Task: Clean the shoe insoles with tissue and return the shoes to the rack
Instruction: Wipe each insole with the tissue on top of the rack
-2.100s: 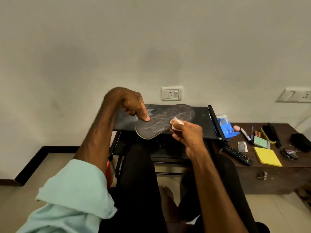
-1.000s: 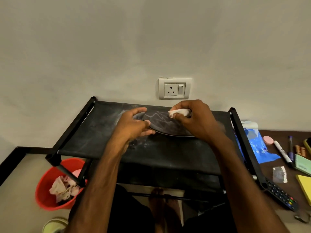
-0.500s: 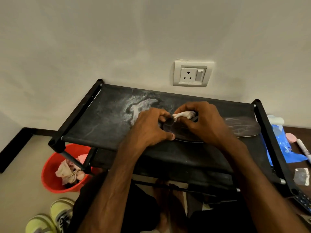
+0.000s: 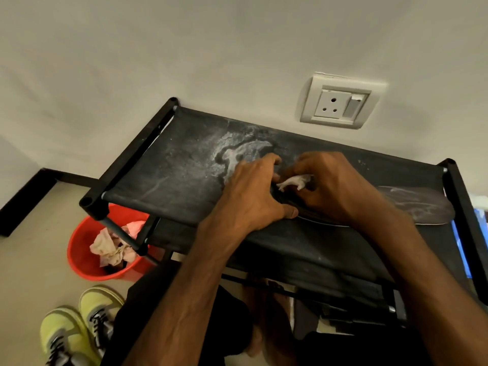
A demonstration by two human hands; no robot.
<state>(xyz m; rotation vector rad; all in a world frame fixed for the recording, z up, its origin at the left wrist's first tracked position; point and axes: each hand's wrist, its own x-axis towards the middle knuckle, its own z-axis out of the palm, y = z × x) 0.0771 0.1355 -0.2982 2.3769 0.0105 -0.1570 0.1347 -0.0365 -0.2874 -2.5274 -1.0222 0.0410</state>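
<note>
A dark insole (image 4: 420,206) streaked with white dust lies flat on the top shelf of the black shoe rack (image 4: 163,180). My left hand (image 4: 253,196) rests on the insole's left end, its thumb along the near edge. My right hand (image 4: 330,186) pinches a small white tissue (image 4: 294,182) and holds it against the insole between the two hands. The middle of the insole is hidden under my hands. A pair of yellow-green shoes (image 4: 76,326) stands on the floor at the lower left.
A red bucket (image 4: 81,257) with crumpled pinkish tissues sits on the floor under the rack's left corner. A wall socket (image 4: 338,104) is above the rack. A blue packet (image 4: 472,233) lies just right of the rack. My legs are below the rack's front.
The insole went from held in the air to lying flat on the rack top. Both hands stay on its left part with the tissue; the view has tilted down and left, showing the shoes.
</note>
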